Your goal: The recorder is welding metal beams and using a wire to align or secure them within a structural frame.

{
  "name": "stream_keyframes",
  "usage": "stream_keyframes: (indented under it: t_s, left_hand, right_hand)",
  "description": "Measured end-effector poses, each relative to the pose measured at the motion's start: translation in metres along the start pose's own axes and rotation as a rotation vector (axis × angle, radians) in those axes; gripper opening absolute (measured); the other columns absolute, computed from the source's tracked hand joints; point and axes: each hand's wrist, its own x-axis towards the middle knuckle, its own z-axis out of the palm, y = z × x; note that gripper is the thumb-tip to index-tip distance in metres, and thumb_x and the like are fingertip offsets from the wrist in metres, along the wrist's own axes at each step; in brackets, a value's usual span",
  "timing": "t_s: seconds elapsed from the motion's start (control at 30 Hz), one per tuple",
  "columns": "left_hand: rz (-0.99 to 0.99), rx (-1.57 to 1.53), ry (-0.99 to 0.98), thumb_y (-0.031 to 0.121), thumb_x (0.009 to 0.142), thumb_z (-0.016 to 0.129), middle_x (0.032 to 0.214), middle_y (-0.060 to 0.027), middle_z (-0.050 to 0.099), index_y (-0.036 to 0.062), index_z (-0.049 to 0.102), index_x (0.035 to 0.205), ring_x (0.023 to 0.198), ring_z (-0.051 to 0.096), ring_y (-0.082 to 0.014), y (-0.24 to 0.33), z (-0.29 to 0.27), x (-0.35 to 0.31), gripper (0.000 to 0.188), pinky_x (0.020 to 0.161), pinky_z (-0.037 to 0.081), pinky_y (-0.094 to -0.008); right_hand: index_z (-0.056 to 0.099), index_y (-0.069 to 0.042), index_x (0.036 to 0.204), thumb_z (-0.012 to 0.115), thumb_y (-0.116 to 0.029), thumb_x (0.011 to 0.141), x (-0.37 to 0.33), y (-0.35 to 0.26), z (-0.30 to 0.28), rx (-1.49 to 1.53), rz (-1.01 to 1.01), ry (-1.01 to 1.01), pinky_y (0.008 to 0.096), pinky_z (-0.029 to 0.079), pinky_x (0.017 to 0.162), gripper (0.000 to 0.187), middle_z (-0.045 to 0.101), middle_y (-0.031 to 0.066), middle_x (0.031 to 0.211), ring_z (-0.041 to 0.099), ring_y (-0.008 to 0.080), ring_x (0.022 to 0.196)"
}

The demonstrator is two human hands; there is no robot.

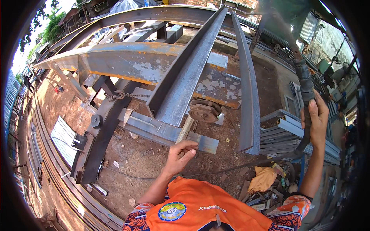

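The right hand (317, 117) clasps a black tube (305, 79), likely steadying the length above, while the left hand (178, 157) (grip unclear) curls beside a wooden stick (186, 129).

The left hand (178, 158) is held toward six o'clock, its fingers loosely curled and its thumb (188, 155) parted from them; the left forearm (157, 186) is angled toward one o'clock. The right hand (319, 119) is raised at three o'clock, clasped, its forearm (313, 161) directed toward twelve.
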Motion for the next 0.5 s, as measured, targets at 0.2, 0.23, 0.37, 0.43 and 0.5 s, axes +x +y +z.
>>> stream_keyframes:
  t_s: [0.2, 0.23, 0.37, 0.43, 0.5]
  left_hand:
    - [-0.055, -0.669, -0.562, 0.049, 0.098, 0.058, 0.121, -0.0163, 0.065, 0.0029, 0.037, 0.148, 0.106, 0.066, -0.0226, 0.061, 0.067, 0.055, 0.071, 0.08, 0.056, -0.0333]
    - [-0.098, -0.879, -0.643, 0.053, 0.097, 0.057, 0.124, -0.0179, 0.062, 0.003, 0.03, 0.152, 0.109, 0.065, -0.0254, 0.069, 0.082, 0.066, 0.079, 0.082, 0.056, -0.0352]
    - [-0.163, -1.178, -0.721, 0.056, 0.096, 0.057, 0.125, -0.0189, 0.061, 0.0025, 0.029, 0.151, 0.109, 0.065, -0.0301, 0.097, 0.122, 0.091, 0.082, 0.084, 0.057, -0.0399]
    - [-0.127, -1.385, -0.915, 0.051, 0.097, 0.059, 0.121, -0.0186, 0.061, 0.0018, 0.035, 0.146, 0.107, 0.066, -0.0319, 0.091, 0.136, 0.101, 0.073, 0.084, 0.057, -0.0429]
    - [-0.164, -1.357, -0.921, 0.049, 0.097, 0.06, 0.121, -0.0193, 0.06, 0.002, 0.036, 0.145, 0.108, 0.065, -0.033, 0.089, 0.148, 0.102, 0.071, 0.085, 0.057, -0.0441]
  right_hand:
    - [0.038, 0.002, 0.142, 0.048, -0.046, 0.104, -0.094, -0.019, 0.009, 0.396, 0.029, 0.245, 0.0238, 0.041, 0.039, 0.061, 0.049, 0.0083, 0.064, 0.047, 0.0117, 0.043]
    - [0.038, 0.002, 0.142, 0.048, -0.046, 0.104, -0.11, -0.022, 0.012, 0.385, 0.033, 0.247, 0.0238, 0.041, 0.039, 0.061, 0.049, 0.0083, 0.064, 0.047, 0.0117, 0.043]
    - [0.03, 0.003, 0.143, 0.05, -0.048, 0.102, -0.165, -0.044, 0.024, 0.54, 0.003, 0.37, 0.0265, 0.042, 0.039, 0.068, 0.049, 0.0117, 0.064, 0.048, 0.016, 0.042]
    - [0.027, 0.003, 0.144, 0.052, -0.049, 0.101, -0.19, -0.06, 0.025, 0.554, -0.003, 0.435, 0.0275, 0.043, 0.039, 0.071, 0.049, 0.0126, 0.063, 0.049, 0.0171, 0.042]
    - [0.022, 0.003, 0.142, 0.054, -0.051, 0.1, -0.206, -0.074, 0.034, 0.636, 0.0, 0.47, 0.0297, 0.046, 0.039, 0.075, 0.049, 0.0145, 0.063, 0.05, 0.0191, 0.042]
